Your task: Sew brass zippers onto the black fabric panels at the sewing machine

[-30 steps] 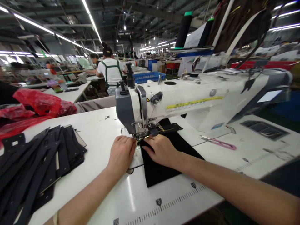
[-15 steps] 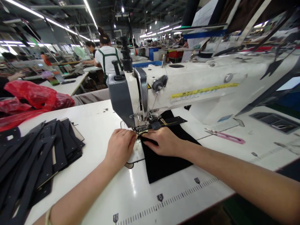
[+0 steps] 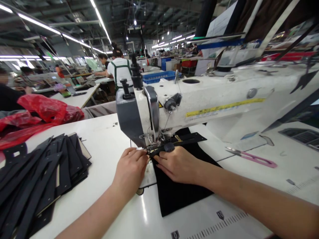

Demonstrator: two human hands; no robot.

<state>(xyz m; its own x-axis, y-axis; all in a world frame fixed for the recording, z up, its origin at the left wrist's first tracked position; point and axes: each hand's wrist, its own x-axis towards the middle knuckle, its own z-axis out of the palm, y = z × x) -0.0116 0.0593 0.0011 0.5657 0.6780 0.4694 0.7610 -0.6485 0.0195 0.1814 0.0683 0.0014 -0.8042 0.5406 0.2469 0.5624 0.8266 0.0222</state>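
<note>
A black fabric piece (image 3: 183,189) lies flat under the needle area of a white sewing machine (image 3: 214,103). Across it runs a narrow black strip (image 3: 193,137) with a small gold-coloured metal part. Close to the presser foot, my left hand (image 3: 131,169) has its fingers pressed together at the left end of the strip. My right hand (image 3: 178,164) rests on the fabric just right of the foot, fingertips against the strip's near edge. The two hands' fingertips almost meet below the foot.
Many black strips (image 3: 37,176) are piled at the left, with a red plastic bag (image 3: 50,109) behind them. Pink-handled thread snips (image 3: 256,158) lie right of the fabric. A blue basket (image 3: 161,76) stands behind the machine. People sit at tables farther back.
The view has tilted, so the machine and table appear lower. The fingers of my right hand are closer together. Both hands stay at the presser foot.
</note>
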